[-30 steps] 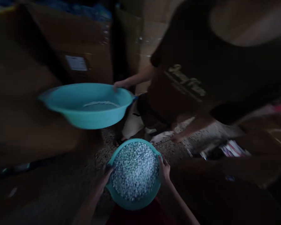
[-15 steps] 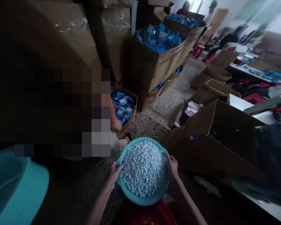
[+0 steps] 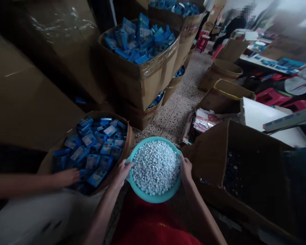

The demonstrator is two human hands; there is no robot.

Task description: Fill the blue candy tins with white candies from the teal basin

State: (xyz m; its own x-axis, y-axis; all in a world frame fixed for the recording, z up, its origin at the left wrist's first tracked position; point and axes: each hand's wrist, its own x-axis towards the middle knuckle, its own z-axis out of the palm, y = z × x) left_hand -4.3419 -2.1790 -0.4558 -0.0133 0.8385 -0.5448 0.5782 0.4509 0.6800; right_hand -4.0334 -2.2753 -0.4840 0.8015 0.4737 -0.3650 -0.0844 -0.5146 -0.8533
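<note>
A round turquoise basin full of small whitish pellets is held level in front of my red clothing. My left hand is closed on the basin's left handle, thumb over the rim. On the opposite side, my right hand grips the right edge. Just left of the basin stands a round carton filled with small blue packages. Another person's hand reaches over those packages.
Stacked cartons with blue packages rise ahead on the left. A large open carton stands close on the right. Between them runs a speckled tiled floor, with red stools and a seated person farther back.
The view has moved forward and turned, so the carton of blue packages beside me shows more fully. The turquoise tub at far left has left the view. Both hands still hold the basin.
</note>
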